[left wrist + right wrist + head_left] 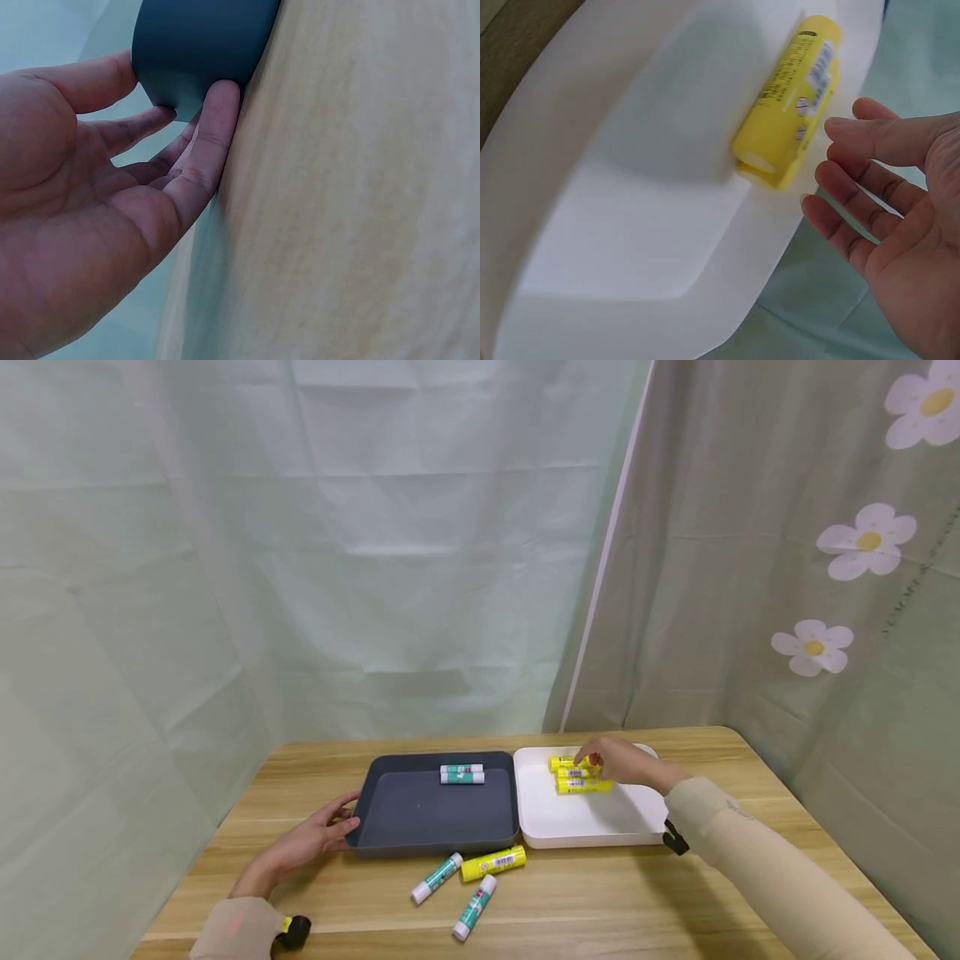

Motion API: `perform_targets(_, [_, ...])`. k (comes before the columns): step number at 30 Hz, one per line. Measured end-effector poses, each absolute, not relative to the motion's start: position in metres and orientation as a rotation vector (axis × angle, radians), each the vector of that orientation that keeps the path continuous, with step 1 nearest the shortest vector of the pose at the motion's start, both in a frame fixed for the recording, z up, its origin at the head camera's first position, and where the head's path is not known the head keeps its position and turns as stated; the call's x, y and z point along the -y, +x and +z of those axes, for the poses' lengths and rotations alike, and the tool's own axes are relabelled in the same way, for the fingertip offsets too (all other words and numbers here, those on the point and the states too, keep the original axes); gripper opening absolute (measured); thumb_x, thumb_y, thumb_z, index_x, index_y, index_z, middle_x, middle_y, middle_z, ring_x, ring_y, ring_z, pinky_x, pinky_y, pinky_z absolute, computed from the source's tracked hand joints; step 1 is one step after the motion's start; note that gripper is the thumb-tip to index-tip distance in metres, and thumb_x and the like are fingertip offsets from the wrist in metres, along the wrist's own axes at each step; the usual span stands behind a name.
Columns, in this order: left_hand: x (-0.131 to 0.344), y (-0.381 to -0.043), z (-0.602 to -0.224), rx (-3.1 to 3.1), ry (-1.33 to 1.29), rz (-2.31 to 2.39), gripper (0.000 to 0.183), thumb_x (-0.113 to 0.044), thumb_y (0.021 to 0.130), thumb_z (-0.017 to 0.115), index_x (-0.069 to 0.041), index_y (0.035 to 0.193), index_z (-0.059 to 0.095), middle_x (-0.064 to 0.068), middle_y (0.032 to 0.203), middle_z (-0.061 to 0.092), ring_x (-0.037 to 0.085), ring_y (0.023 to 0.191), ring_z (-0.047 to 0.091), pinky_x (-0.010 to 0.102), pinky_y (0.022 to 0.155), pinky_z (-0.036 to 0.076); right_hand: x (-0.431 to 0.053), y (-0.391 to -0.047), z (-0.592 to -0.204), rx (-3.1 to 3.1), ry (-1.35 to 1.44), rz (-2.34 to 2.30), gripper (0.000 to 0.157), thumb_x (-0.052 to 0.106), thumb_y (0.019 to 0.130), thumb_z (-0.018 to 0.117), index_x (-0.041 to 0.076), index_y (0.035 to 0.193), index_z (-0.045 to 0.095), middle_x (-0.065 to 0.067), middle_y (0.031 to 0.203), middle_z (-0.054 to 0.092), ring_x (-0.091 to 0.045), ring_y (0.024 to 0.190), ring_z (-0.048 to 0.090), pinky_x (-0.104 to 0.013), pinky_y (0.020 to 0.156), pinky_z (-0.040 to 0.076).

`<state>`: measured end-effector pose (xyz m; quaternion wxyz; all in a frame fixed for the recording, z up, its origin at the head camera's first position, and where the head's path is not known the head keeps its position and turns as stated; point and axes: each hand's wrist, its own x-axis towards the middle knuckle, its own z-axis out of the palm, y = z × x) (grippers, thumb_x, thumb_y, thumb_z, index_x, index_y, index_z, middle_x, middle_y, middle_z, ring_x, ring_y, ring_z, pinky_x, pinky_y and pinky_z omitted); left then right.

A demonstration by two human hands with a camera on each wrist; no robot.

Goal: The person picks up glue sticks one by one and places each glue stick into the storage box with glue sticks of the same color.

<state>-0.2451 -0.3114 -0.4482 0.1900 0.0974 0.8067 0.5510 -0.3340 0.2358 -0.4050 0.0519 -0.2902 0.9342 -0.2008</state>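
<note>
Wooden surface (360, 906) carries grey tray (442, 818) beside white tray (547, 827). Left hand (318, 831): fingertips against grey tray's left side, not closed round it. Right hand (617, 758): released, loosely bent fingers by yellow glue sticks (583, 786), three lying in white tray, a fourth on surface. Green glue sticks (462, 778): two in grey tray, two on surface.

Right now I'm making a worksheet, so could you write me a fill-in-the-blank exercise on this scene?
The person's ____ hand touches the dark tray.
The number of glue sticks in the dark tray is ____.
The colour of the glue sticks showing in the white tray is ____.
Counting both colours, ____ glue sticks lie loose on the table.

Missing words: left; two; yellow; three.
</note>
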Motion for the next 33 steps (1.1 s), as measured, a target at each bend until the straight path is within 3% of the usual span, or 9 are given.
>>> perform_targets(10, [0.311, -0.245, -0.448, -2.277, 0.277, 1.548, 0.071, -0.022, 0.111, 0.052, 0.003, 0.164, 0.012, 0.035, 0.146, 0.027, 0.043, 0.131, 0.047, 0.048, 0.103, 0.053, -0.236, -0.323, -0.383, -2.808, -0.925, -0.837, 0.034, -0.014, 0.087, 0.07, 0.001, 0.117, 0.076, -0.014, 0.093, 0.062, -0.019, 0.085, 0.053, -0.033, 0.075, 0.05])
perform_targets(20, [0.312, -0.245, -0.449, -2.266, 0.285, 1.547, 0.071, -0.023, 0.112, 0.051, 0.002, 0.165, 0.011, 0.035, 0.147, 0.027, 0.043, 0.132, 0.046, 0.05, 0.105, 0.051, -0.236, -0.308, -0.374, -2.773, -0.978, -0.894, 0.033, -0.011, 0.089, 0.07, 0.009, 0.114, 0.078, 0.001, 0.095, 0.067, -0.016, 0.089, 0.059, -0.032, 0.077, 0.054])
perform_targets(25, [0.313, -0.245, -0.45, -2.263, 0.283, 1.542, 0.071, -0.024, 0.112, 0.051, 0.002, 0.165, 0.011, 0.035, 0.147, 0.027, 0.044, 0.133, 0.045, 0.05, 0.105, 0.051, -0.231, -0.297, -0.374, -2.724, -0.988, -1.04, 0.032, -0.01, 0.091, 0.069, 0.009, 0.115, 0.078, -0.002, 0.106, 0.073, -0.016, 0.09, 0.064, -0.035, 0.084, 0.057])
perform_targets(33, [0.313, -0.245, -0.45, -2.267, 0.284, 1.544, 0.071, -0.024, 0.112, 0.051, 0.001, 0.165, 0.011, 0.035, 0.148, 0.026, 0.044, 0.133, 0.046, 0.051, 0.105, 0.051, -0.214, -0.279, -0.374, -2.578, -1.003, -1.239, 0.027, -0.007, 0.094, 0.07, 0.008, 0.116, 0.078, -0.006, 0.101, 0.07, -0.018, 0.087, 0.065, -0.029, 0.073, 0.057])
